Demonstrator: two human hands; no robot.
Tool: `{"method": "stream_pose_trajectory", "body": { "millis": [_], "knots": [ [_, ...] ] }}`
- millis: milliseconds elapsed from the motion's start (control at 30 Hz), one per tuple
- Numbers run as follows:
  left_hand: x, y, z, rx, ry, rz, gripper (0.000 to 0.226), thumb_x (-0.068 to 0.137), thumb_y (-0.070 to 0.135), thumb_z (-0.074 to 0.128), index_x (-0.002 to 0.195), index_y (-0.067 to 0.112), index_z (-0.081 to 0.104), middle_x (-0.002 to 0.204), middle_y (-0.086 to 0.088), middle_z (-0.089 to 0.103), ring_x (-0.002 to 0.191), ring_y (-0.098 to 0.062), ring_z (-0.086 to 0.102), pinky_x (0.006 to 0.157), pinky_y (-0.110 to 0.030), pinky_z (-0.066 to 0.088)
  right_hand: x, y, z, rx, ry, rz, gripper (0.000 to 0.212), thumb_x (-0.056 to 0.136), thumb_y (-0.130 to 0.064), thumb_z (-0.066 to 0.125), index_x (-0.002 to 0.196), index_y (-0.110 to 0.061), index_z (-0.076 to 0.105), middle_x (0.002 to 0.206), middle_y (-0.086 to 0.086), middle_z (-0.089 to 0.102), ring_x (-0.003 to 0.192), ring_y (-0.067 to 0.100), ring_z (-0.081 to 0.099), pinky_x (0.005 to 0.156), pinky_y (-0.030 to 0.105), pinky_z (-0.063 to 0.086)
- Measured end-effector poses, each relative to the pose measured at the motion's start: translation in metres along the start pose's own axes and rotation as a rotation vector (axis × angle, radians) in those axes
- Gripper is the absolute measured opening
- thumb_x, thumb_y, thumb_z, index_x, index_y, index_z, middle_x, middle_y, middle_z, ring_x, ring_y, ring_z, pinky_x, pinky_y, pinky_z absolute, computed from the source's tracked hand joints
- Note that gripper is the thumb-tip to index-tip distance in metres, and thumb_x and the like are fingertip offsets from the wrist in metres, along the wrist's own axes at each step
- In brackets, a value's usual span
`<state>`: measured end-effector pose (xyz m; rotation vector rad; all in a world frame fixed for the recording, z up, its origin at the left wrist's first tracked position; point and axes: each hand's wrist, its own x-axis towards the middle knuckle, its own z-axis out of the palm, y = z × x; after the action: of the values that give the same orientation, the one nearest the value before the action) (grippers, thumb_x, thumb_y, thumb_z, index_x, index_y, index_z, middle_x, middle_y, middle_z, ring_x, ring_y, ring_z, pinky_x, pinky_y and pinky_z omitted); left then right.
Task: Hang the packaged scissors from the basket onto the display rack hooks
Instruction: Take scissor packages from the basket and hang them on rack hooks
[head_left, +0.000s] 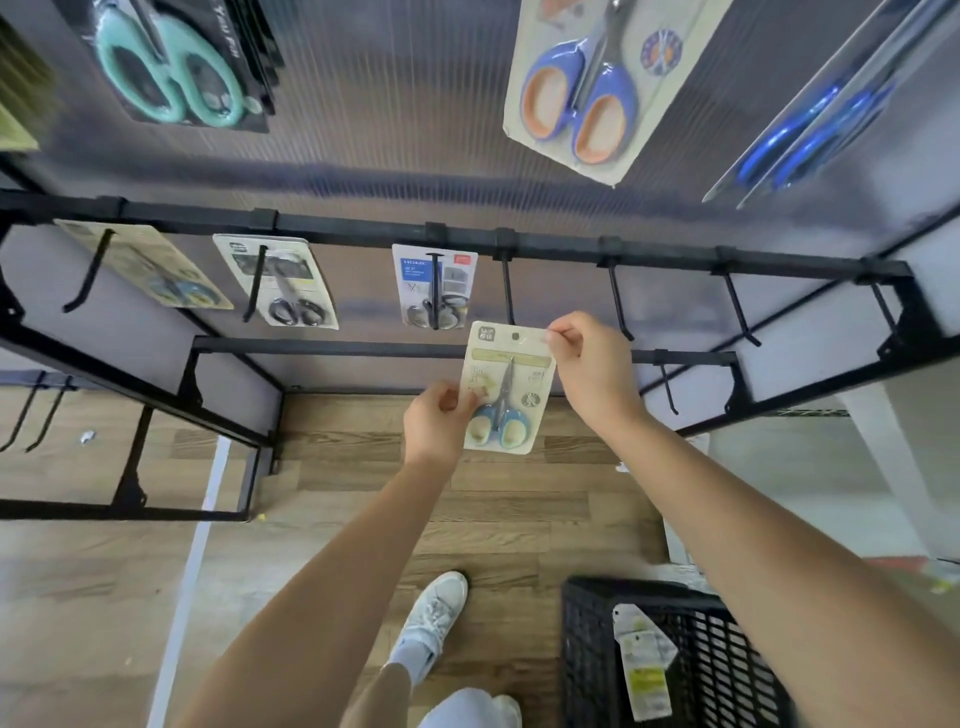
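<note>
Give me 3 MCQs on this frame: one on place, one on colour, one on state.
1. Where is the black basket?
A. on the floor at lower right
B. hung on the rack
C. on a table at left

2. Handle colours of the scissors in the held scissors pack?
A. all red
B. blue and cream
C. all black

3. The hook just above the held pack is:
A. bare
B. loaded
C. broken off

Answers: 1 A, it stands beside the shoe. 2 B, visible between the left hand and right hand, which both pinch the card. 3 A, no pack hangs on it.
</note>
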<state>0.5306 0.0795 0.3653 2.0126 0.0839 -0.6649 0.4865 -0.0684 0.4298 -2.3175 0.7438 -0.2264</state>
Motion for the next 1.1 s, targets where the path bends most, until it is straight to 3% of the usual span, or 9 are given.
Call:
{"method": "stream_pose_trajectory", "body": {
  "millis": [133, 433, 667, 833, 967, 1100],
  "knots": [
    [-0.002, 0.004, 0.003, -0.063, 0.050, 0.013, 0.023, 0.090, 0.030, 0.062, 0.100, 0.010, 0.064, 0.088, 0.005, 0.062, 0.083, -0.010, 0.056, 0.063, -0.016, 0.041, 0.001, -0.003, 0.002, 0.011, 0.044, -0.097, 0.012, 0.095, -0.011, 0.051, 0.094, -0.007, 0.063, 0.088, -0.003, 0.061, 0.084, 0.013, 0.057, 0.072, 0.023, 0.047],
    [0.009, 0.003, 0.009, -0.103, 0.013, 0.012, 0.018, 0.089, 0.030, 0.064, 0.096, 0.014, 0.061, 0.086, 0.007, 0.061, 0.076, -0.003, 0.053, 0.058, -0.005, 0.039, 0.009, 0.007, 0.006, -0.048, 0.038, -0.165, 0.012, 0.095, -0.011, 0.052, 0.095, -0.005, 0.062, 0.088, -0.006, 0.056, 0.083, 0.010, 0.053, 0.072, 0.018, 0.042],
    [0.012, 0.005, 0.009, -0.103, 0.010, 0.010, 0.023, 0.090, 0.031, 0.063, 0.101, 0.011, 0.063, 0.087, 0.006, 0.061, 0.077, -0.003, 0.054, 0.061, -0.008, 0.038, 0.013, 0.010, 0.009, 0.000, 0.062, -0.138, 0.010, 0.094, -0.010, 0.054, 0.093, -0.005, 0.063, 0.085, -0.005, 0.058, 0.083, 0.014, 0.056, 0.072, 0.024, 0.046],
    [0.030, 0.010, 0.012, -0.076, 0.010, 0.021, 0.027, 0.090, 0.033, 0.062, 0.104, 0.009, 0.064, 0.097, 0.001, 0.066, 0.086, -0.010, 0.057, 0.070, -0.018, 0.041, 0.033, 0.010, 0.015, -0.060, 0.041, -0.108, 0.013, 0.096, -0.013, 0.050, 0.095, -0.008, 0.062, 0.089, -0.002, 0.061, 0.082, 0.011, 0.054, 0.065, 0.015, 0.040],
    [0.052, 0.016, 0.015, -0.099, 0.006, 0.025, 0.029, 0.090, 0.034, 0.061, 0.105, 0.009, 0.064, 0.100, 0.000, 0.066, 0.093, -0.015, 0.060, 0.080, -0.026, 0.045, 0.054, 0.012, 0.023, -0.085, 0.069, -0.110, 0.014, 0.096, -0.013, 0.048, 0.096, -0.007, 0.061, 0.090, -0.002, 0.061, 0.084, 0.014, 0.056, 0.070, 0.028, 0.046],
    [0.072, 0.025, 0.018, -0.107, 0.006, 0.034, 0.033, 0.092, 0.034, 0.060, 0.114, 0.010, 0.062, 0.103, 0.000, 0.064, 0.093, -0.015, 0.058, 0.081, -0.025, 0.043, 0.070, 0.014, 0.028, -0.130, 0.106, -0.145, 0.015, 0.097, -0.015, 0.047, 0.098, -0.009, 0.060, 0.090, -0.003, 0.057, 0.082, 0.010, 0.051, 0.064, 0.022, 0.037]
  ]
}}
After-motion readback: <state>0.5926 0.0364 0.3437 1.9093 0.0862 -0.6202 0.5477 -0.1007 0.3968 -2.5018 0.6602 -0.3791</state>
